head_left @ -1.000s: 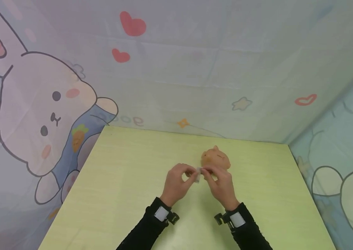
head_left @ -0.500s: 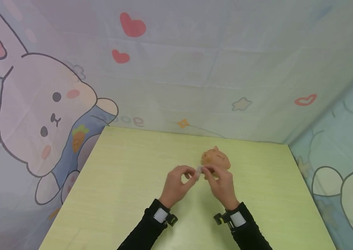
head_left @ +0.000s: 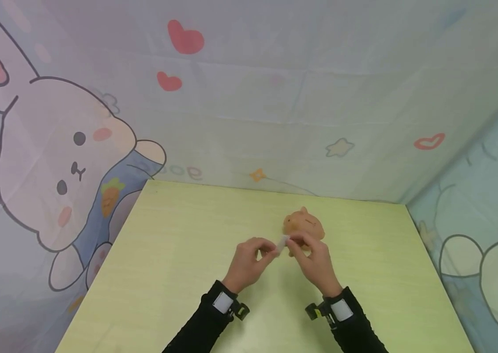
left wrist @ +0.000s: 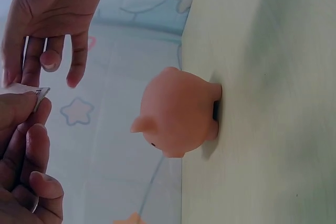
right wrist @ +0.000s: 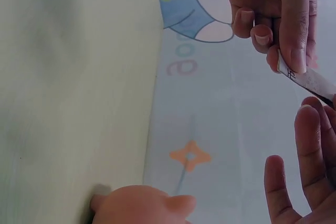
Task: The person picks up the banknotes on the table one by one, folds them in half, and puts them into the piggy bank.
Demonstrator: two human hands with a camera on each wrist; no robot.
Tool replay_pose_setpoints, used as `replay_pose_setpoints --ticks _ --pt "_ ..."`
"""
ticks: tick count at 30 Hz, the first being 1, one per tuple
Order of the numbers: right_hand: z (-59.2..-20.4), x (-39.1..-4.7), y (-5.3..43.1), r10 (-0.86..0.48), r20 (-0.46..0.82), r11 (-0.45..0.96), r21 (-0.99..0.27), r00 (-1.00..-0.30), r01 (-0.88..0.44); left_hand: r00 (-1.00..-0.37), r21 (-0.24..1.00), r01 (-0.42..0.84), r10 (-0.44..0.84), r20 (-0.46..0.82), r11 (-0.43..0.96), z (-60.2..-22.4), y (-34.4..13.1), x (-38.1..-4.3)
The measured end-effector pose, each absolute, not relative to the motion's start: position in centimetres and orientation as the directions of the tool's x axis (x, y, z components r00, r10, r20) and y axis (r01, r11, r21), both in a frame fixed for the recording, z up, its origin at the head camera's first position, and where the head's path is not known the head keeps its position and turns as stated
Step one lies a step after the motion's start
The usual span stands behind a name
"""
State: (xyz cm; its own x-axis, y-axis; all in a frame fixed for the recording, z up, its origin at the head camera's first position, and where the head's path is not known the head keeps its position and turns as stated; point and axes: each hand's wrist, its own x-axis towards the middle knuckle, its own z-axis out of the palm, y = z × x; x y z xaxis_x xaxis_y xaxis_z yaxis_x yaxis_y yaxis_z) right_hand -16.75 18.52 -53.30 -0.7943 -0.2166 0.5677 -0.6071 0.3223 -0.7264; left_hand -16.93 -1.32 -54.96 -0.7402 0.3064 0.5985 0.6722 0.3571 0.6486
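Observation:
Between both hands is a small pale strip of folded paper (head_left: 282, 243) with dark print, seen closer as a paper strip (right wrist: 311, 82) in the right wrist view. My left hand (head_left: 248, 264) pinches its near end between thumb and fingers. At its other end, my right hand (head_left: 315, 260) pinches it, though that hold is partly cut off in the right wrist view. Just behind the right hand stands an orange-pink piggy bank (head_left: 304, 223), upright on its feet in the left wrist view, where the piggy bank (left wrist: 178, 111) appears whole and untouched.
The pale yellow-green table (head_left: 187, 220) bears the piggy bank. Behind it hangs a cloth backdrop (head_left: 249, 98) printed with rabbits, hearts and stars, meeting the table's far edge. Another printed cloth (head_left: 474, 206) runs along the right side.
The paper strip has turned to a more slanted position and shows more of its length. My left hand has shifted slightly down and left. The piggy bank stays in place.

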Motion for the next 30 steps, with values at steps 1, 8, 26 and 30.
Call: replay_pose_setpoints --ticks 1,8,26,30 --pt "-53.3 -16.7 18.7 -0.223 0.553 0.331 -0.732 -0.803 -0.596 -0.741 0.652 0.672 0.319 0.591 0.352 -55.0 -1.3 -17.1" --pt "-53.6 -16.4 20.0 -0.248 0.510 0.386 -0.728 -0.824 -0.567 -0.737 0.657 0.670 0.414 0.534 0.345 -56.0 -0.6 -18.5" --pt "-54.1 -19.4 26.4 -0.013 0.592 0.511 -0.689 -0.806 -0.514 -0.698 0.357 0.706 0.517 0.494 0.612 -57.9 4.9 -27.8" --pt "-54.4 -19.7 26.8 0.008 0.587 0.511 -0.698 -0.810 -0.501 -0.716 0.328 0.695 0.573 0.398 0.640 -58.5 6.9 -29.4"
